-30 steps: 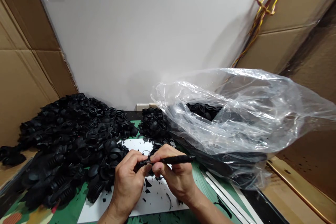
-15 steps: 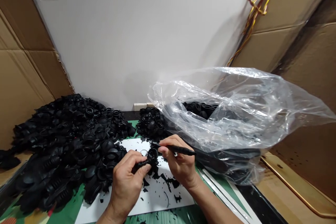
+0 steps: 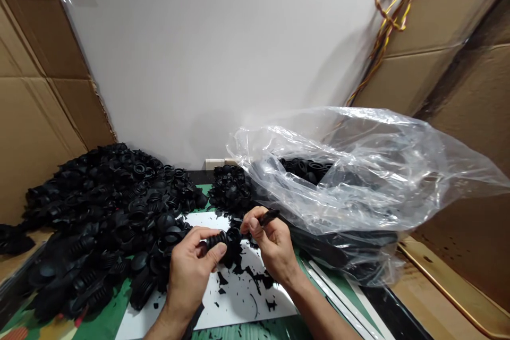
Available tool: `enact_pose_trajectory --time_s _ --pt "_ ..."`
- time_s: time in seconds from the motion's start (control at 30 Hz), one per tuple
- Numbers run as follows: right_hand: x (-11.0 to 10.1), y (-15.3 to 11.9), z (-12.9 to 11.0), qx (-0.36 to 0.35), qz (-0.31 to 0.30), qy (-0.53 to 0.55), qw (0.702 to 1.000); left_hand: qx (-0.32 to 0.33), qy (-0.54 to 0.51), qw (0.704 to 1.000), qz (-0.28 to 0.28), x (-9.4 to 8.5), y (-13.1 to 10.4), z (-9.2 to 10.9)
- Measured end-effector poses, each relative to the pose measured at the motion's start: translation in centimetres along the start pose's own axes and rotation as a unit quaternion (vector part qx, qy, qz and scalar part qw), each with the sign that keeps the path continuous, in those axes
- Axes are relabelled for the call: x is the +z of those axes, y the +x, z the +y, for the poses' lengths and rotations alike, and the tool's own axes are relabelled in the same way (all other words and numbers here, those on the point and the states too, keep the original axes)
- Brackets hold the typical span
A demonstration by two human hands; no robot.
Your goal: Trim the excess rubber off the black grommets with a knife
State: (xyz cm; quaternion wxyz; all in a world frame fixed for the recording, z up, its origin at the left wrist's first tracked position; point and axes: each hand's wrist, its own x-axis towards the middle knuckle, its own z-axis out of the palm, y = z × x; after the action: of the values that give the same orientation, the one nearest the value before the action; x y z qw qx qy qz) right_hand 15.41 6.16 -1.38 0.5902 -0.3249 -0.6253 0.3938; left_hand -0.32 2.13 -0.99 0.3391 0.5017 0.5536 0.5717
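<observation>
Both hands are above the white sheet point(image 3: 235, 305), which lies on the green surface point(image 3: 99, 305). With thumb and fingers, the left hand point(image 3: 195, 260) grasps a ribbed black part point(image 3: 215, 240), and this part is near the middle, over the far half of the sheet. The right hand point(image 3: 269, 241) is just beside it and grasps a dark, slim tool point(image 3: 269, 217) between its fingers; the tip of the tool I cannot see clearly. Small black scraps point(image 3: 271, 305) are scattered on the sheet below the hands. On the left side there is a large heap of black parts point(image 3: 119, 196). On the right side stands a clear plastic bag point(image 3: 382, 191), open, with more black rings inside. A smaller black pile point(image 3: 230, 186) is between the heap and the bag.
</observation>
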Motion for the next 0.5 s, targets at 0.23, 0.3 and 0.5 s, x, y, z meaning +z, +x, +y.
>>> enact_pose_trajectory --time_s 0.23,0.3,0.5 --pt "1.2 -0.3 -0.3 0.022 -0.114 -0.065 0.991 -0.228 -0.158 0.958 -0.066 -0.2 0.6 0.2" --pt "1.7 -0.5 -0.3 0.02 -0.12 -0.072 0.99 -0.229 -0.156 0.958 -0.069 -0.1 0.6 0.3" --pt "2.2 -0.4 0.6 0.177 -0.054 0.015 0.983 -0.127 -0.045 0.991 -0.017 0.1 0.5 -0.1"
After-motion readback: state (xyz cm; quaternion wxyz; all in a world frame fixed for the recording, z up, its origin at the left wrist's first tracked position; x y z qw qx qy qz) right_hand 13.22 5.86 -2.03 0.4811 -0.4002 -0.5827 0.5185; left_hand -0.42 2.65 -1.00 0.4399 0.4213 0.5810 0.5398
